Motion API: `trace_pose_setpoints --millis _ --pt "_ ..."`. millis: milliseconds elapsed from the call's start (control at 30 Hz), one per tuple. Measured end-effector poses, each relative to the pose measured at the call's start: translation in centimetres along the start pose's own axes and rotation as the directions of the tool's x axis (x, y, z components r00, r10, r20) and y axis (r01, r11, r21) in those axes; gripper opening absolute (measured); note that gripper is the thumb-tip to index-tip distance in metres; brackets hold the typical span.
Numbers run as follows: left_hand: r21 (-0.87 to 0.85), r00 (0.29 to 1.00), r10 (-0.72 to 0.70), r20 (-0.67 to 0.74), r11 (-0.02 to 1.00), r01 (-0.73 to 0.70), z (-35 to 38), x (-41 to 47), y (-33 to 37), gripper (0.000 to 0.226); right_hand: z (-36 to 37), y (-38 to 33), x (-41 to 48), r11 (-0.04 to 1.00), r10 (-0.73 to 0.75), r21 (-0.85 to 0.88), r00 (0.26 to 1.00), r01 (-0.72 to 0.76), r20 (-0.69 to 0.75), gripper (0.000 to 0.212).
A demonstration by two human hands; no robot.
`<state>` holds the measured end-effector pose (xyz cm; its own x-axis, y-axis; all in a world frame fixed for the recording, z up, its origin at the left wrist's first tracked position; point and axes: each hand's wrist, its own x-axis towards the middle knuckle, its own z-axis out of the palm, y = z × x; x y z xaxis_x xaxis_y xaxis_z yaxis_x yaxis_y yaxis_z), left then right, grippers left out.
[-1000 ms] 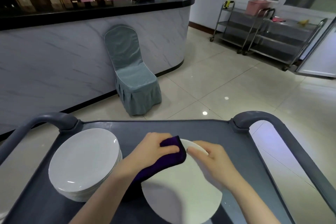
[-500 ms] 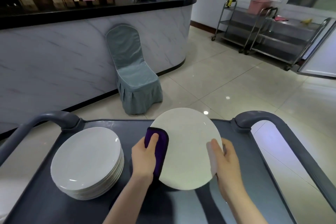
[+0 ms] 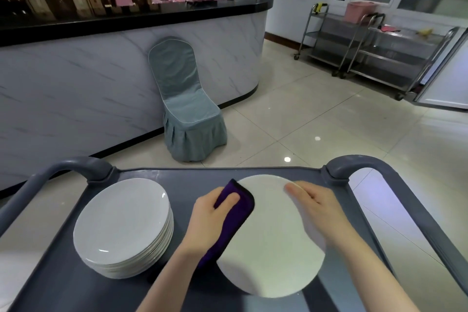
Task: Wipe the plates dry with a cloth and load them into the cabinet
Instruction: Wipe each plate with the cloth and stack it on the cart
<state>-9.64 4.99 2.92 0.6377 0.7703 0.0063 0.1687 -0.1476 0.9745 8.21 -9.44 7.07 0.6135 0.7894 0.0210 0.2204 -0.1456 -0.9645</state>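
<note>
Stack of plates (image 3: 121, 225), white and evenly piled, stands on the left part of the grey cart surface (image 3: 162, 294), just inside the curved left handle (image 3: 76, 163). To its right, near the middle, the left hand (image 3: 209, 220) grips a purple cloth (image 3: 236, 213): its fingers are curled round the folded fabric and the thumb lies on top, pressing the cloth against the left rim of a single white plate (image 3: 271, 238). The cloth wraps over that rim and trails toward the near side along the wrist. The plate is held over the right half of the surface, apart from the stack, its far edge close to the cart's far rim; whether its near edge touches the surface cannot be told. On the plate's far right rim sits the right hand (image 3: 314, 204), its fingers closed narrowly on the edge, one digit lying on the upper face. Further right rises the cart's right handle (image 3: 367, 163). Beyond the cart, from the left, a marble-fronted counter (image 3: 88, 83) with a black top curves across the room, a chair (image 3: 187, 114) in a grey-green cover stands against it on the tiled floor, and steel trolleys (image 3: 374, 48) line the far right wall.
</note>
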Motion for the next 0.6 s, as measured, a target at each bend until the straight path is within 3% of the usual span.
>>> trace_pose_setpoints --millis 67,100,167,233,333,433,500,567,600 --pt "-0.063 0.996 -0.068 -0.052 0.996 0.065 -0.1 -0.1 -0.2 0.022 0.3 0.6 -0.5 0.965 0.117 0.247 0.988 -0.09 -0.097 0.036" --pt "-0.035 0.996 -0.065 -0.061 0.997 0.063 -0.4 0.2 -0.1 0.023 0.5 0.8 -0.7 0.954 0.135 0.282 0.985 -0.1 -0.11 0.038" --pt "0.094 1.0 -0.001 -0.015 0.996 0.002 -1.0 1.1 0.8 0.025 0.9 0.7 -1.1 0.986 0.072 0.156 0.994 -0.058 -0.086 0.038" --pt "0.231 0.987 0.08 0.141 0.966 -0.112 -1.2 1.9 2.1 0.026 1.9 0.3 -1.3 0.999 -0.016 0.046 1.0 0.016 0.017 0.039" --pt "0.325 0.949 0.121 0.29 0.921 -0.217 -1.1 2.3 3.3 0.025 2.6 0.2 -1.5 0.998 -0.037 0.053 0.994 0.032 0.105 0.04" --pt "0.201 0.987 0.107 0.117 0.971 -0.129 -0.9 1.6 2.7 0.027 1.5 0.4 -1.2 0.994 -0.004 0.111 1.0 0.006 -0.025 0.031" --pt "0.061 0.999 0.019 -0.027 0.998 -0.018 -0.6 0.7 1.6 0.025 1.0 1.1 -1.1 0.971 0.075 0.235 0.985 -0.038 -0.153 0.033" --pt "-0.012 0.995 -0.067 -0.068 0.998 0.067 -0.6 0.1 0.9 0.027 0.9 1.3 -1.2 0.939 0.145 0.335 0.969 -0.072 -0.199 0.036" --pt "0.01 0.995 -0.082 -0.058 0.997 0.083 -0.8 0.2 0.8 0.028 0.9 1.2 -1.2 0.955 0.133 0.289 0.973 -0.074 -0.191 0.036"
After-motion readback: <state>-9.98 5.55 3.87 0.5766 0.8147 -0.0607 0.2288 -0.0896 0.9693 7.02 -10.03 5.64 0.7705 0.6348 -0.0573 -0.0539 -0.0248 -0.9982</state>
